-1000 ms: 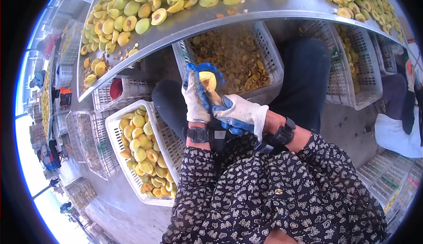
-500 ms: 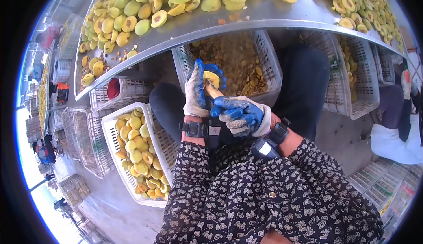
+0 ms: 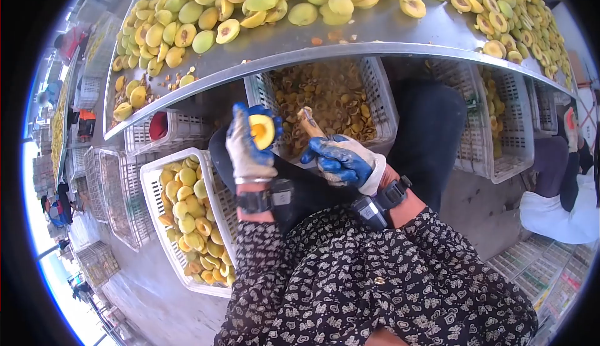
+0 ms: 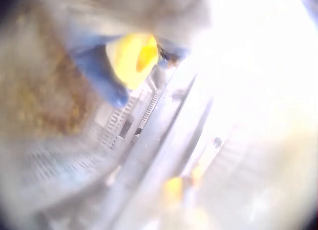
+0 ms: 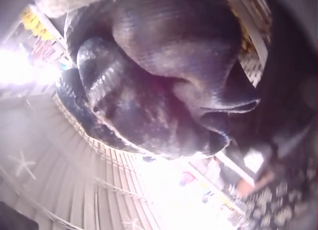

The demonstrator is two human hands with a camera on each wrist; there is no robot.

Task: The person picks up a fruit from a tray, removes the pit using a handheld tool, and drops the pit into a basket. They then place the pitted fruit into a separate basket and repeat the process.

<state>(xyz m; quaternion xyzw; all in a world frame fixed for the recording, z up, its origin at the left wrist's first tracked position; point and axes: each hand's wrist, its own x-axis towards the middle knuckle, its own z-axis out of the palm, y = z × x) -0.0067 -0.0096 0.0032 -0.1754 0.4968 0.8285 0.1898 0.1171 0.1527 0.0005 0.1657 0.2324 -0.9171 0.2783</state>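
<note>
In the head view my gloved left hand (image 3: 245, 152) holds a yellow peach half (image 3: 262, 131), its cut face and orange pit hollow showing. The left wrist view is blurred, but the same peach half (image 4: 130, 61) shows between blue fingers (image 4: 102, 73). To the right, my gloved right hand (image 3: 347, 163) grips a short, wood-coloured tool (image 3: 310, 123) that points up and leftward, apart from the fruit. Curled glove fingers (image 5: 149, 101) fill the right wrist view, where the tool is hidden.
A metal table (image 3: 262, 53) heaped with peach halves (image 3: 194, 12) spans the front. Beneath it stands a crate (image 3: 383, 96) of brownish fruit scraps. A white crate (image 3: 145, 180) of yellow halves sits at the left; another crate (image 3: 459, 105) stands beyond the right knee.
The left hand has moved left with the peach half, away from the tool. The tool's tip, earlier at the fruit, now stands free; the cut face shows an orange hollow.
</note>
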